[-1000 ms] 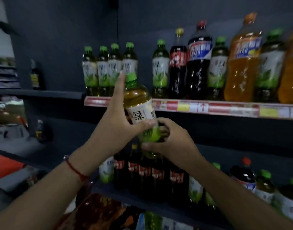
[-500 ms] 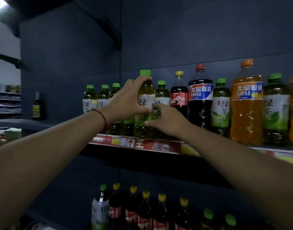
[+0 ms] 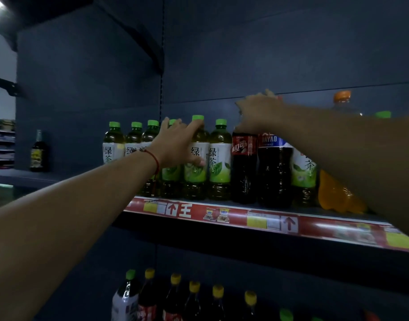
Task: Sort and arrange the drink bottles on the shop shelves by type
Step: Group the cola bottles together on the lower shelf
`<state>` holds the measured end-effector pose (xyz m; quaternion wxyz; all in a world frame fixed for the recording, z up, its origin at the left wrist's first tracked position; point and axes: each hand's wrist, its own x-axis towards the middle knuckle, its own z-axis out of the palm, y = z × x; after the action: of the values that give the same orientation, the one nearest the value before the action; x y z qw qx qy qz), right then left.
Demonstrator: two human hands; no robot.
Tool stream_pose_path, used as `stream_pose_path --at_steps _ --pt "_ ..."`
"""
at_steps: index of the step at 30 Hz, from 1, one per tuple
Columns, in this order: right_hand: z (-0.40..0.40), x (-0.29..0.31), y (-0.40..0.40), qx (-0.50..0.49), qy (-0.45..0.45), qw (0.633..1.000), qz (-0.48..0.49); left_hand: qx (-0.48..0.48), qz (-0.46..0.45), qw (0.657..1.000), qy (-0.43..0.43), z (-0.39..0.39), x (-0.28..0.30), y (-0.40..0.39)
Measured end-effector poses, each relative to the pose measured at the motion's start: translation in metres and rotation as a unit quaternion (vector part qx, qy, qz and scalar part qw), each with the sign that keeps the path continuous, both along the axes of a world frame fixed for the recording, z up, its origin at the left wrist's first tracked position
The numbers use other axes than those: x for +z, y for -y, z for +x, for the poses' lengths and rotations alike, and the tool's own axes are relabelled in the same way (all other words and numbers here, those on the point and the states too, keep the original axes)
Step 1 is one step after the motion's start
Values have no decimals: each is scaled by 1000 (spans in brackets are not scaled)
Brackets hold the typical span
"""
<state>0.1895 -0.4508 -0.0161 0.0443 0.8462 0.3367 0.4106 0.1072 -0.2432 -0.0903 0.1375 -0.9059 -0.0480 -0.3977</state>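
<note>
A row of green tea bottles (image 3: 113, 144) with green caps stands at the left of the upper shelf (image 3: 263, 222). My left hand (image 3: 176, 144) wraps the green tea bottle (image 3: 196, 172) second from the row's right end, thumb across its label, and the bottle stands on the shelf. My right hand (image 3: 260, 113) closes over the neck and cap of a small cola bottle (image 3: 244, 167) just right of the teas. Beside it stand a large dark cola bottle (image 3: 274, 172), another green tea bottle (image 3: 304, 174) and an orange soda bottle (image 3: 337, 195), partly hidden by my right forearm.
On the lower shelf stand several dark bottles with yellow caps (image 3: 194, 302) and one white-labelled, green-capped bottle (image 3: 126, 297). A lone dark bottle (image 3: 39, 151) stands on the shelf to the far left. Bare shelf lies between it and the teas.
The green tea bottle went up from below the shelf into the tea row. My right hand left it and moved right onto the small cola bottle's top. The view tilted upward.
</note>
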Motion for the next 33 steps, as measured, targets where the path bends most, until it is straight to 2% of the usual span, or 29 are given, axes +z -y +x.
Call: stream_pose_path --at_steps 3,6,11,15,18,20,22,24,27,30,33 --pt "7 -6 -3 6 -9 1000 -3 28 3 1000 -6 5 -1 -3" --pt "7 -8 -2 28 3 999 20 77 47 996 -23 8 0 -2" --pt "3 -12 9 80 32 994 62 91 68 993 -9 13 -6 -3" --pt "-8 -22 18 194 -44 971 134 101 73 992 26 10 -16 3" --pt "-21 -31 30 238 -60 956 162 23 23 996 78 2 -25 27" --pt "-31 -39 41 245 -64 952 172 -85 -74 990 80 -6 -35 51" --pt "-40 -48 54 263 -76 943 189 -174 -180 967 57 -11 -48 76" --pt "-50 -62 66 284 -73 938 186 -228 -249 940 48 -13 -61 96" --pt "-67 -85 88 316 -47 930 182 -306 -300 902 40 -18 -79 124" --pt "-88 -106 117 340 -40 908 243 -366 -327 869 61 -29 -95 149" --pt "-109 -127 150 379 -92 854 345 -362 -316 873 81 -49 -111 172"
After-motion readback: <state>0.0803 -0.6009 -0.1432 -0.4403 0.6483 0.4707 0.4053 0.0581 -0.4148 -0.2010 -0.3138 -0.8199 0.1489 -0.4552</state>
